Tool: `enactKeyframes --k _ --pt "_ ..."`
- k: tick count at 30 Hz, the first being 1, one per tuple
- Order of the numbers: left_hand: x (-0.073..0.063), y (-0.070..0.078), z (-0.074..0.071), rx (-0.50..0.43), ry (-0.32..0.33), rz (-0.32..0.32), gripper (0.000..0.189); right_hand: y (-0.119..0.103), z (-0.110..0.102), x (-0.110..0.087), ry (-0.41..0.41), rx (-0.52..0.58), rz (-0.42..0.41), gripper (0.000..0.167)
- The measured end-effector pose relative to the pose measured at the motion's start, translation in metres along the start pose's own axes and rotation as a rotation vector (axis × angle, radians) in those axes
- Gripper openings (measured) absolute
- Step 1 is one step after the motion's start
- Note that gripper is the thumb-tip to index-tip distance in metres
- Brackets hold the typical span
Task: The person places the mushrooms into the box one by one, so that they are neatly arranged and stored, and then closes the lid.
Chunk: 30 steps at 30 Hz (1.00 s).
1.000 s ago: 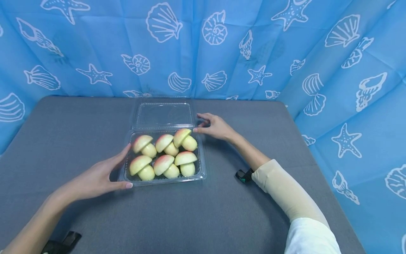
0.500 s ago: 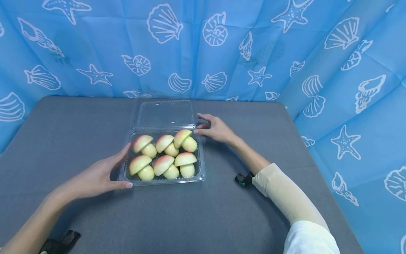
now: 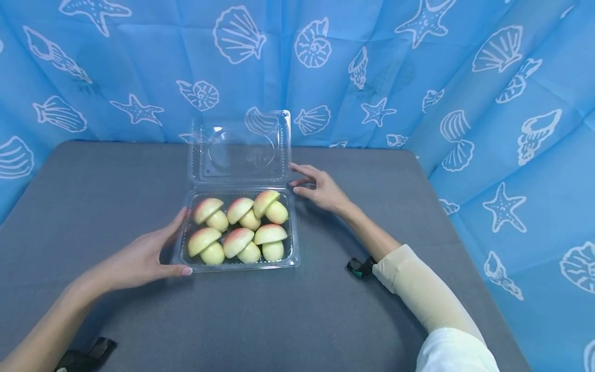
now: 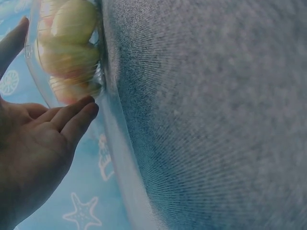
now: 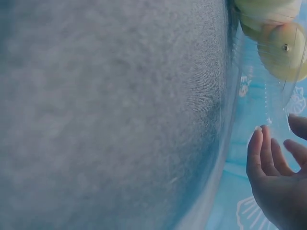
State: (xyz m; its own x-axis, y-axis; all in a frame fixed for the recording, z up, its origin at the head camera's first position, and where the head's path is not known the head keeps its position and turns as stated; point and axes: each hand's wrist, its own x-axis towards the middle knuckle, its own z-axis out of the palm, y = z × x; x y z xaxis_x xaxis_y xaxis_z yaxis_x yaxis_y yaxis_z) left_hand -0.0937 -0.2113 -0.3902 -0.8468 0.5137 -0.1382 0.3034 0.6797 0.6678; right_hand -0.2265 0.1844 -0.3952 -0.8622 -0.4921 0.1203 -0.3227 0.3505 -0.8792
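Observation:
A clear plastic clamshell box (image 3: 297, 243) lies on the table with its lid (image 3: 204, 155) tilted up at the back. Several mushroom-shaped, pale yellow pieces tinged red (image 3: 239, 243) fill its base in two rows. At the box's left side is my left hand (image 3: 139, 258), thumb at the front corner and fingers along the wall; the left wrist view shows straight fingertips (image 4: 91, 106) right at the wall. My right hand (image 3: 323, 191) is by the hinge on the right, its index fingertip at the lid's edge. In the right wrist view, its fingers (image 5: 268, 153) are loosely bent beside the clear plastic.
A grey cloth covers the table (image 3: 260, 320). Behind it and along the right hangs a blue curtain (image 3: 344, 67) printed with white shells and starfish; the raised lid overlaps it in the head view. Black straps (image 3: 360, 268) sit beneath the forearms.
The lid has swung up from lying back nearly flat to standing tilted. My right hand has shifted slightly right; my left hand stays at the box's side.

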Motion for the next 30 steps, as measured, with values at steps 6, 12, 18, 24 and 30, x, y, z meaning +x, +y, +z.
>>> enactKeyframes --k 6,12,18,24,30 --pt "0.002 0.0 0.0 0.0 -0.01 -0.013 0.123 0.002 -0.003 -0.008 0.001 0.035 -0.059 0.058" --pt "0.005 0.0 0.0 0.014 0.003 -0.022 0.124 0.001 -0.008 -0.014 0.03 0.093 -0.053 0.047" --pt "0.007 0.001 0.0 0.017 0.019 -0.01 0.125 -0.001 -0.011 -0.018 0.01 0.16 -0.073 0.041" --pt "0.008 0.001 0.002 -0.01 0.043 -0.002 0.128 -0.003 -0.013 -0.022 0.005 0.155 -0.062 0.036" --pt "0.013 0.001 0.005 -0.026 0.064 0.006 0.133 -0.002 -0.015 -0.024 0.007 0.244 -0.082 0.031"
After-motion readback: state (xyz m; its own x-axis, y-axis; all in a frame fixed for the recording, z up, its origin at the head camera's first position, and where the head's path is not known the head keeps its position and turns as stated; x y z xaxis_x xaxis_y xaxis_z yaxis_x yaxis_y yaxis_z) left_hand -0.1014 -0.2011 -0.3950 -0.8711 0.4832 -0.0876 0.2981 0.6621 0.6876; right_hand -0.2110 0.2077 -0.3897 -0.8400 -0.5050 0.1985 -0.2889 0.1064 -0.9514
